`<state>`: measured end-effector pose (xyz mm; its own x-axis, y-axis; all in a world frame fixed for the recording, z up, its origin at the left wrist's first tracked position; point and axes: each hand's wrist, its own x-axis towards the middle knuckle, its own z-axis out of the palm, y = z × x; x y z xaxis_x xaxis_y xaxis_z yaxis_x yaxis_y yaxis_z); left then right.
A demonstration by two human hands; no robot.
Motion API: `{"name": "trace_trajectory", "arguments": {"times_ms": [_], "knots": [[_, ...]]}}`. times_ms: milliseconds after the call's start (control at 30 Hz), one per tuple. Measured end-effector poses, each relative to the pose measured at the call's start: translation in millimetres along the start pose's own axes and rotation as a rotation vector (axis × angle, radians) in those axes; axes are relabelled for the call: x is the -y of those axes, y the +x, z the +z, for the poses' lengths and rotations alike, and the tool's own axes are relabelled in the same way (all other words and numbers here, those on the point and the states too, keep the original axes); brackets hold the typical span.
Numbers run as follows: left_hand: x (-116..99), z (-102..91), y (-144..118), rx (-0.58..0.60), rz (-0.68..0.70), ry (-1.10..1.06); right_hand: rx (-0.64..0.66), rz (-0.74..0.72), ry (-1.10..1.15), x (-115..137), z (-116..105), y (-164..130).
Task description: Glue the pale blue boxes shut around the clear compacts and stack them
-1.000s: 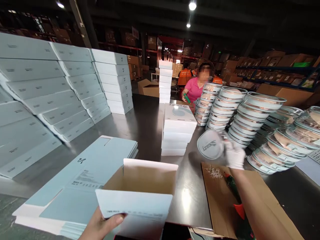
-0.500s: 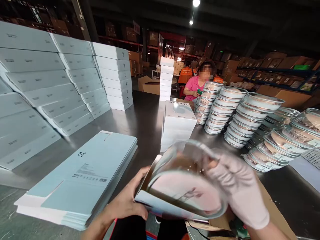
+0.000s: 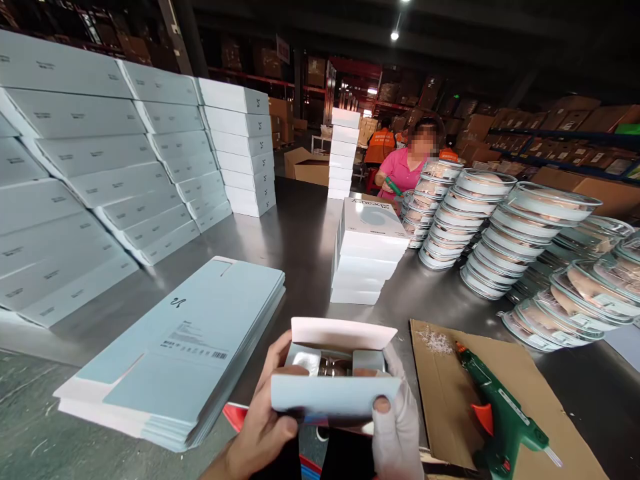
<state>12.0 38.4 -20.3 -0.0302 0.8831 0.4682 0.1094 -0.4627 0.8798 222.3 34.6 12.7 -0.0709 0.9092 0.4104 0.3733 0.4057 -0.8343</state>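
Between my hands is a light-blue carton (image 3: 335,395) with its end flaps standing open toward me. Inside it, part of a clear package (image 3: 334,367) shows; the rest is hidden by the carton. My bare left hand (image 3: 267,413) grips the carton's left side, its thumb low at the front. On the right side my right hand (image 3: 397,420), in a whitish glove with bare fingertips, holds the carton with a thumb on the front flap. To the right, a green glue gun (image 3: 505,407) with an orange trigger lies on a cardboard sheet (image 3: 440,400).
Flat blue cartons (image 3: 195,347) lie stacked at left. Walls of closed boxes (image 3: 100,147) rise behind them. A shorter box stack (image 3: 370,260) stands ahead. Several piles of clear round packages (image 3: 525,233) fill the right side. A person in pink (image 3: 403,167) sits across the metal table (image 3: 295,227).
The clear package has gone from my right hand into the carton. My right hand now grips the carton's right side, and the glue gun has come into fuller view.
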Motion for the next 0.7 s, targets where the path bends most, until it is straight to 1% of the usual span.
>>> {"name": "trace_trajectory", "arguments": {"times_ms": [100, 133, 167, 200, 233, 267, 300, 333, 367, 400, 433, 467, 500, 533, 567, 600, 633, 700], "knots": [[-5, 9.5, -1, -0.152, 0.023, 0.042, -0.129, 0.187, 0.058, 8, 10, -3], [-8, 11.1, -1, -0.196, 0.02, 0.041, -0.152, 0.223, 0.046, 11, 12, -4], [-11, 11.1, 0, -0.21, -0.003, 0.045, -0.149, 0.226, 0.016, 13, 12, -5], [-15, 9.1, 1, -0.183, -0.05, 0.061, -0.128, 0.193, -0.022, 15, 10, -5], [-19, 5.2, 3, -0.127, -0.114, 0.093, -0.099, 0.143, -0.064, 14, 4, -4], [-23, -0.6, 5, -0.055, -0.181, 0.141, -0.073, 0.097, -0.106, 11, -7, -3], [-26, -7.7, 8, 0.025, -0.231, 0.195, -0.068, 0.067, -0.157, 6, -23, -2], [-27, -15.4, 11, 0.105, -0.25, 0.242, -0.093, 0.064, -0.23, -1, -43, -2], [-28, -23.2, 15, 0.175, -0.235, 0.273, -0.142, 0.113, -0.334, -10, -67, -1], [-28, -30.2, 18, 0.232, -0.209, 0.29, -0.201, 0.185, -0.45, -19, -94, -2], [-26, -36.0, 21, 0.278, -0.181, 0.292, -0.268, 0.321, -0.602, -29, -122, -3], [-25, -40.3, 24, 0.313, -0.157, 0.285, -0.297, 0.531, -0.72, -39, -148, -6], [-24, -43.1, 26, 0.333, -0.141, 0.276, -0.306, 0.64, -0.747, -47, -171, -9], [-23, -44.7, 28, 0.338, -0.137, 0.267, -0.309, 0.726, -0.751, -55, -190, -14], [-22, -45.2, 30, 0.339, -0.136, 0.258, -0.305, 0.773, -0.714, -61, -203, -20], [-22, -45.1, 31, 0.338, -0.135, 0.248, -0.302, 0.778, -0.651, -65, -210, -26], [-22, -44.7, 32, 0.335, -0.132, 0.237, -0.302, 0.768, -0.578, -68, -213, -33], [-23, -43.4, 35, 0.318, -0.133, 0.225, -0.31, 0.722, -0.414, -69, -209, -49]]}}
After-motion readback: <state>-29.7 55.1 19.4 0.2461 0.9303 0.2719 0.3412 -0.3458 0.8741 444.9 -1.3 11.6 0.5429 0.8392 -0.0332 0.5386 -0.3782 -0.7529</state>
